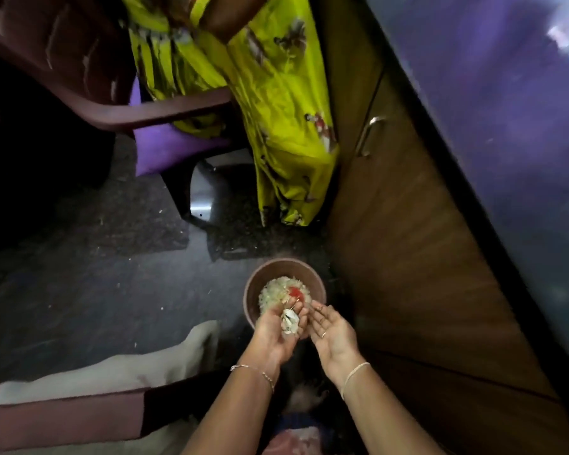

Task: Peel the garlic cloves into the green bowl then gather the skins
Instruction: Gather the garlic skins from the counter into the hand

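Observation:
A round brown bin (284,269) stands on the dark floor, holding a pile of pale garlic skins (275,292) and a red scrap (295,292). My left hand (278,330) is cupped palm-up over the bin's near rim, with a small clump of white skins (289,320) lying in its curled fingers. Beside it, my right hand (334,334) is palm-up with relaxed fingers and holds nothing. No green bowl or garlic cloves are in view.
A wooden cabinet (408,224) with a metal handle (368,134) stands close on the right under a dark counter. A brown plastic chair (105,113) draped with yellow-green cloth (283,126) stands beyond the bin. Loose skin bits dot the floor. My leg (112,389) lies at lower left.

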The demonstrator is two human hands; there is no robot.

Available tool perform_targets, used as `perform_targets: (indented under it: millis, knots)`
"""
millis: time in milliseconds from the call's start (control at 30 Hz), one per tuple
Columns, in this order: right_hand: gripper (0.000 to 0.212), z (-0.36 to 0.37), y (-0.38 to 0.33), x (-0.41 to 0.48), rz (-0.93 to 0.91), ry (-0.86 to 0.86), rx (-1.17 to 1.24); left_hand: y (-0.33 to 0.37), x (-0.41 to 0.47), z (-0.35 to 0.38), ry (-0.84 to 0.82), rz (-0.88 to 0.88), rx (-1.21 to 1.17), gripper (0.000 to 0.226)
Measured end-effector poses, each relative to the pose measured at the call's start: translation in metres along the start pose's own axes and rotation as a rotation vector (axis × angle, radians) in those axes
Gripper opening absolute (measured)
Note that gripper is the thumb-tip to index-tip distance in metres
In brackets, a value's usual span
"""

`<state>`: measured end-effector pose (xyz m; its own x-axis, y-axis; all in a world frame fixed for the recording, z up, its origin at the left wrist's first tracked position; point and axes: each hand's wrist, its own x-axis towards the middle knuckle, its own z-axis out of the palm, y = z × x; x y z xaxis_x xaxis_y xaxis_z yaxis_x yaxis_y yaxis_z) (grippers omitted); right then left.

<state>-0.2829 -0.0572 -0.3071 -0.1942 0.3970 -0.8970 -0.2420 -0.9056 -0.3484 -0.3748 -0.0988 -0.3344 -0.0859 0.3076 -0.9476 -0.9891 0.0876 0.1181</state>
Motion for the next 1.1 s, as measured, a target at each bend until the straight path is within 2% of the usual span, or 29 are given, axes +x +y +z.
perform_targets:
  millis: [167,300,567,700,800,967,1033,1100]
  knots:
    - [0.041,-0.016,0.016,0.094,0.007,0.038,-0.066,0.009,0.067,-0.012,0.033,0.003,-0.001,0.041]
    - [0.038,-0.029,0.030,0.130,-0.029,0.025,-0.126,0.012,0.091,-0.016,0.045,0.026,0.063,0.049]
    - [0.028,-0.011,0.070,0.138,-0.248,-0.063,-0.373,0.016,0.131,-0.040,-0.042,0.044,-0.048,0.081]
    - [0.030,-0.002,0.091,0.129,-0.385,-0.238,-0.513,0.021,0.143,-0.039,-0.044,-0.001,-0.108,0.097]
    - [0.031,-0.005,0.103,0.141,-0.349,-0.359,-0.640,0.025,0.151,-0.040,-0.048,0.015,-0.135,0.101]
    - [0.037,-0.014,0.087,0.182,-0.188,-0.329,-0.740,0.031,0.150,-0.045,-0.076,0.002,-0.118,0.106]
    - [0.040,-0.014,0.078,0.187,-0.271,-0.315,-0.795,0.036,0.149,-0.044,-0.075,0.003,-0.104,0.104]
    - [0.044,-0.009,0.076,0.179,-0.387,-0.397,-0.845,0.039,0.145,-0.038,-0.062,-0.008,-0.061,0.103]
